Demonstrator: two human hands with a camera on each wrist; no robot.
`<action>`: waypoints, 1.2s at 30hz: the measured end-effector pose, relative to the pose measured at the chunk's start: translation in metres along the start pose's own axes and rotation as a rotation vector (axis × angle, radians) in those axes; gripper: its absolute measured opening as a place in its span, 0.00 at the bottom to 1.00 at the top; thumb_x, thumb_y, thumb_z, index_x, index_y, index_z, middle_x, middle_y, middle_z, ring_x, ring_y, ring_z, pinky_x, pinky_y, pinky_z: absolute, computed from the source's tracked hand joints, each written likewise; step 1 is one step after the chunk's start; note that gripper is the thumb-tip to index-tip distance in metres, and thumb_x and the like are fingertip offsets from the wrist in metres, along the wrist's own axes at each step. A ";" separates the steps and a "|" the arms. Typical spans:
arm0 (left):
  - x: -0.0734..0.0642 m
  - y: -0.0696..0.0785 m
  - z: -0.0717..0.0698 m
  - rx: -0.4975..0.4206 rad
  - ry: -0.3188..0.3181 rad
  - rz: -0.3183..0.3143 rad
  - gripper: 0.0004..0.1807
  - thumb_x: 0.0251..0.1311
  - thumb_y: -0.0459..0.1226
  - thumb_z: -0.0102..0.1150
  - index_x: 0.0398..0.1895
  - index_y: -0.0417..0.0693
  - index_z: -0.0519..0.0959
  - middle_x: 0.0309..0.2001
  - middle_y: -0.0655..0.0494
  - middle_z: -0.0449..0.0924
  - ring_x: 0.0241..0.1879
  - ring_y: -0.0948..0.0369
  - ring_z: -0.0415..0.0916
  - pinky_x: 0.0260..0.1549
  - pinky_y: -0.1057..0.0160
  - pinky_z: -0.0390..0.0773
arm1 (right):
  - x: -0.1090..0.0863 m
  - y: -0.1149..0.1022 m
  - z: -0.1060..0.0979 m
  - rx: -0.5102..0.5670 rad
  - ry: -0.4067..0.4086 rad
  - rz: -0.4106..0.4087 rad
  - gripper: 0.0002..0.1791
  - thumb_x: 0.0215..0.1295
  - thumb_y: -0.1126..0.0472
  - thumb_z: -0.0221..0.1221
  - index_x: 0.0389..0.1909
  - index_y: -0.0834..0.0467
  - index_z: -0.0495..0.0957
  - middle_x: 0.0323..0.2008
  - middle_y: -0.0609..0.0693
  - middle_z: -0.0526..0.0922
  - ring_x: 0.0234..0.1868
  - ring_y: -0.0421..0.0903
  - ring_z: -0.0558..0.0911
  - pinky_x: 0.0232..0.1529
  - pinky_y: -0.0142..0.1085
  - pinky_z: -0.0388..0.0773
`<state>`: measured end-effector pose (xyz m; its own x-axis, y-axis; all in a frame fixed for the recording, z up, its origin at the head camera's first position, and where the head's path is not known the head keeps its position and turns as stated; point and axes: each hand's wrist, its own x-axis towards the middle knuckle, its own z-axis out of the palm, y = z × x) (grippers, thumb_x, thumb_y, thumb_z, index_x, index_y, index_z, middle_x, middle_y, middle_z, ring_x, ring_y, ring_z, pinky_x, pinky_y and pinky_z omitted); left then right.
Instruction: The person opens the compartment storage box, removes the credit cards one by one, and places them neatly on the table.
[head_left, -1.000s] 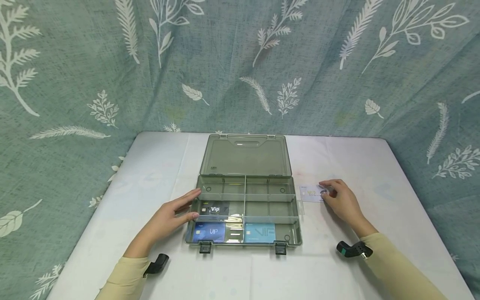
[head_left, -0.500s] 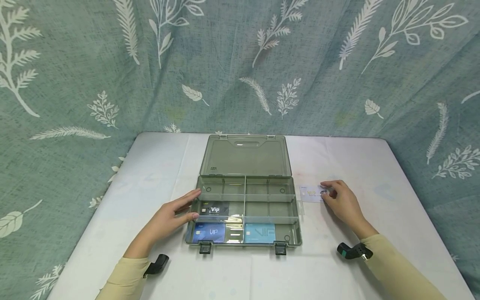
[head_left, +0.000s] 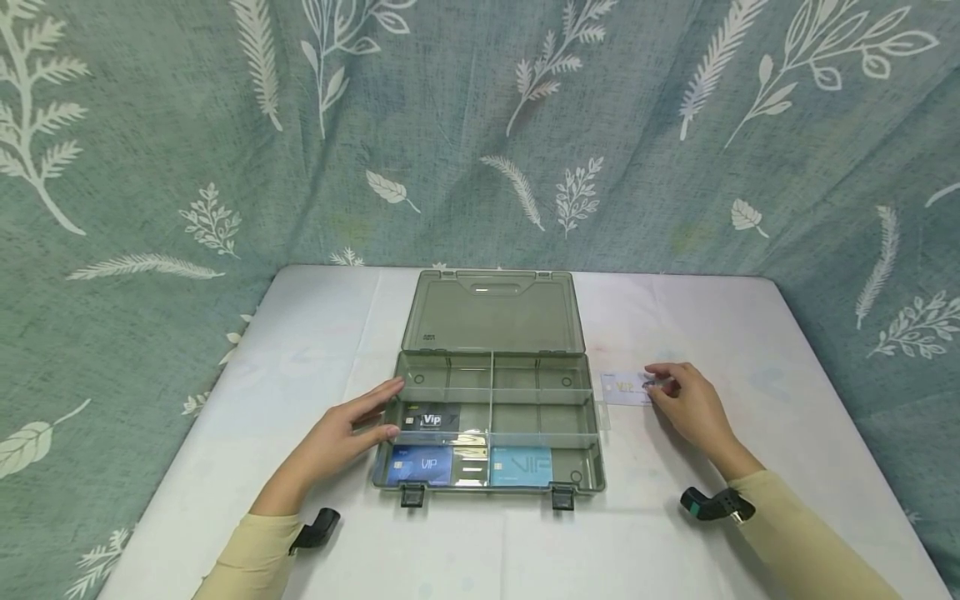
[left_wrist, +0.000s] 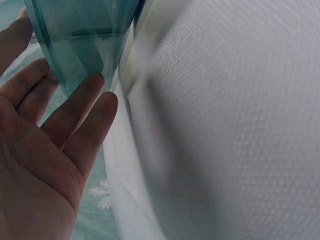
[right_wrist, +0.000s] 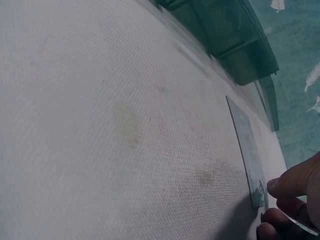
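Observation:
A pale lilac VIP card (head_left: 622, 388) lies on the table just right of the plastic case (head_left: 547, 371). My right hand (head_left: 693, 410) pinches at its right end with thumb and curled fingers; in the right wrist view the thumb (right_wrist: 292, 180) is right at the card's edge. The smoky, see-through case stands with its lid (head_left: 493, 317) folded back. My left hand (head_left: 339, 442) rests against the case's left side, fingers spread loosely. Inside are a black Vip card (head_left: 431, 418) in the middle left compartment, a blue VIP card (head_left: 422, 465) front left and a light-blue VIP card (head_left: 521, 467) front right.
Two dark latches (head_left: 412, 496) hang at the case's front edge. A small clear tab (head_left: 603, 415) sticks out at its right side. A white cloth covers the table (head_left: 480, 550), and a green leaf-patterned curtain (head_left: 480, 125) hangs behind and at both sides.
My right hand has drawn back slightly to the right along the lilac card's end. The left hand, the case and the cards in it have stayed in place.

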<state>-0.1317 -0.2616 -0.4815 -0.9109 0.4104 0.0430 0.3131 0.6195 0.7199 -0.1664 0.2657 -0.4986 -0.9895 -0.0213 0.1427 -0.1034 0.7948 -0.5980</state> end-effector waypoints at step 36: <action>0.000 -0.002 0.001 -0.003 0.002 -0.007 0.38 0.67 0.48 0.65 0.78 0.52 0.65 0.78 0.57 0.58 0.71 0.50 0.67 0.68 0.51 0.70 | -0.027 -0.069 -0.014 0.162 -0.148 -0.142 0.17 0.71 0.64 0.63 0.59 0.60 0.81 0.48 0.54 0.86 0.44 0.49 0.84 0.45 0.45 0.87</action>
<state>-0.1325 -0.2622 -0.4835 -0.9138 0.4044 0.0394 0.3056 0.6202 0.7225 -0.1308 0.2201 -0.4501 -0.9666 -0.2242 0.1245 -0.2456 0.6699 -0.7007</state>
